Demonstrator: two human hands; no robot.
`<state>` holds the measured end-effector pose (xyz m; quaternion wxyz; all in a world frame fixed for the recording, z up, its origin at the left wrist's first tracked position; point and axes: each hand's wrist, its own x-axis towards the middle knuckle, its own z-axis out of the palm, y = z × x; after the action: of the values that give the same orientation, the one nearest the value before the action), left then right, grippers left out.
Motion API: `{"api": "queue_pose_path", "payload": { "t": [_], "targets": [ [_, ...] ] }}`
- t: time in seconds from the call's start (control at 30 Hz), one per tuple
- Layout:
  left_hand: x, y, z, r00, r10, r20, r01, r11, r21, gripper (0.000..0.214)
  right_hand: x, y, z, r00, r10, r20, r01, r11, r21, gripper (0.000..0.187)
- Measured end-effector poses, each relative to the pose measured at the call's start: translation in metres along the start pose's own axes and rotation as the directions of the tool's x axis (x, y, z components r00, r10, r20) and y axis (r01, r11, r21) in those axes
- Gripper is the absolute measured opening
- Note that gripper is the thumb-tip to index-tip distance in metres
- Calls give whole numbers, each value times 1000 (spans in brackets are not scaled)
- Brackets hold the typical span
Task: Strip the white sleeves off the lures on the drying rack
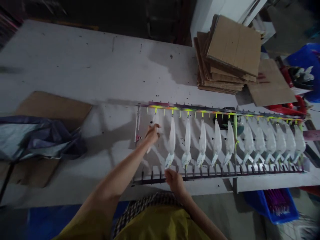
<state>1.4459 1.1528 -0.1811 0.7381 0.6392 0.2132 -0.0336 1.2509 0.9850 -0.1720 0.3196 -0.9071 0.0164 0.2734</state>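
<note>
A long rack (225,110) lies across the white table (87,66), with a paint-stained top bar and a dark spiked bottom bar (250,172). Several white fish-shaped lure bodies (202,141) hang in a row between the bars. My left hand (152,133) reaches to the rack's left end, its fingers closed on the leftmost white lure body (155,120). My right hand (174,180) rests at the bottom bar near the tail of the second lure (171,143), fingers curled; whether they hold anything is hidden.
A stack of cardboard sheets (230,56) sits at the back right. A dark plastic bag (37,136) lies over cardboard at the left. A blue bin (275,205) with purple rods stands below the table's right side. Red and blue items crowd the far right.
</note>
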Motion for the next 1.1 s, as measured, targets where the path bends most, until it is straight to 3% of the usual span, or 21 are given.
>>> {"api": "queue_pose_path", "payload": {
  "t": [0.07,0.13,0.2,0.27,0.37,0.47,0.53,0.63,0.73,1.1],
  "targets": [
    [-32,4,-19,989,-123,81,126,991,-35,54,8,-20,8,997,-38,64,41,998,-48,30],
    [-66,10,-42,937,-264,229,299,944,-136,61,17,-39,16,994,-40,101,55,988,-147,25],
    [-98,18,-65,890,-275,364,374,896,-239,58,24,-54,23,991,-56,124,84,968,-235,21],
    [-124,25,-85,905,-163,393,300,899,-318,51,29,-61,29,983,-103,154,143,949,-282,21],
    [-146,28,-98,978,30,207,41,943,-331,39,30,-58,32,954,-197,227,252,935,-248,20],
    [-148,14,-88,986,133,-97,-158,929,-335,38,27,-50,33,965,-198,172,229,955,-187,21],
    [-146,-3,-76,975,82,-209,-169,881,-442,43,24,-47,34,987,-136,89,152,965,-212,22],
    [-149,-29,-60,983,-40,-178,-73,809,-584,50,21,-47,36,997,-74,30,79,958,-277,21],
    [-157,-43,-53,987,-67,-147,-32,811,-584,51,20,-49,36,997,-77,10,76,946,-315,20],
    [-161,-49,-47,982,-114,-149,24,862,-507,57,21,-57,29,998,-40,43,53,933,-356,24]
  ]
}}
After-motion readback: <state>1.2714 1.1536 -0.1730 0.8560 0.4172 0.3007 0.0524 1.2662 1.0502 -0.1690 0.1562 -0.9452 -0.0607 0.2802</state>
